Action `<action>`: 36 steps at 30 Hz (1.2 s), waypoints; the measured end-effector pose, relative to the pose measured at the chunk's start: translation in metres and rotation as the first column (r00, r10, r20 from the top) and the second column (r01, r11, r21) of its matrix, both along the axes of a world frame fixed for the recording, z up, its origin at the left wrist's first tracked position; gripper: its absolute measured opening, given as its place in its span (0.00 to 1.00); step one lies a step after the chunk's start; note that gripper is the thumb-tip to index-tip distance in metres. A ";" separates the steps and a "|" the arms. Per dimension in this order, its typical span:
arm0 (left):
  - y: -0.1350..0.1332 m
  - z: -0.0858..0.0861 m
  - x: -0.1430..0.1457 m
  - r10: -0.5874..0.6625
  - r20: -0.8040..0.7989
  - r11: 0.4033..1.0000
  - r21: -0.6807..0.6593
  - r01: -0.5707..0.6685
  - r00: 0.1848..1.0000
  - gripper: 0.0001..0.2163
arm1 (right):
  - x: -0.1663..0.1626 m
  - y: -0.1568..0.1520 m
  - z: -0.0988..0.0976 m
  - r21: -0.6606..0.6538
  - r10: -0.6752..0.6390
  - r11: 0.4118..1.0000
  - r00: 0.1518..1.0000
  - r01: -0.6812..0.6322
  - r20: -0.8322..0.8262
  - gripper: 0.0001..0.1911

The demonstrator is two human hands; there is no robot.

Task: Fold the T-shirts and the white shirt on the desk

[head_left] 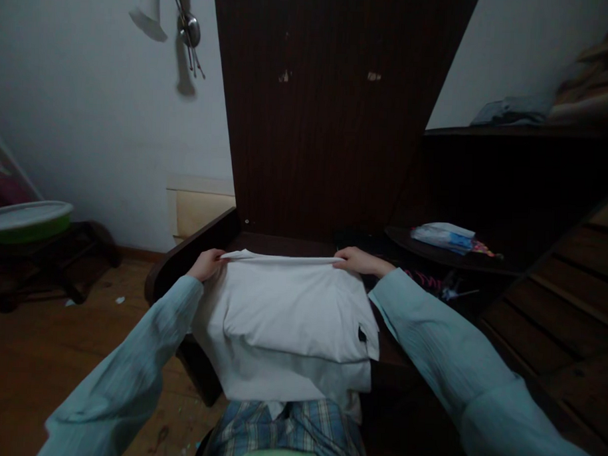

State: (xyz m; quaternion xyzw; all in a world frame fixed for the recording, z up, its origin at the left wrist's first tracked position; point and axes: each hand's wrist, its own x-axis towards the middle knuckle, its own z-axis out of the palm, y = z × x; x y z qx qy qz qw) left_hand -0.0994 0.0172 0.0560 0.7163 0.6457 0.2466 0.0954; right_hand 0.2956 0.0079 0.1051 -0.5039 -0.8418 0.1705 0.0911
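A white cloth garment (291,307) hangs in folded layers over the front of a dark wooden desk. My left hand (207,263) pinches its far left corner. At the far right corner my right hand (360,260) grips the same edge, and the fabric is pulled straight between the two hands. A small dark spot or opening (362,334) shows near the garment's right side. Its lower layers drape down toward my plaid-covered lap (287,427).
The dark desk (229,227) has a raised left side and a tall back panel (332,122). On a right-hand shelf lies a plastic packet (443,237). A pink coiled cord (424,280) sits below it. A green basin (27,226) rests on a low stand at left.
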 end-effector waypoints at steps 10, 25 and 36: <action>-0.001 -0.025 0.009 -0.061 -0.354 0.976 -0.216 -0.018 0.933 0.09 | 0.013 0.001 -0.003 0.436 -0.500 0.770 0.865 0.465 -0.040 0.12; 0.015 0.051 0.026 0.550 0.182 0.740 0.347 -0.577 0.815 0.14 | 0.030 0.006 0.021 0.106 -0.082 0.989 0.985 0.099 -0.150 0.09; 0.038 -0.036 0.044 0.029 -0.184 0.999 -0.014 -0.032 0.982 0.33 | -0.013 0.010 -0.018 0.341 -0.498 0.828 0.863 0.446 0.082 0.11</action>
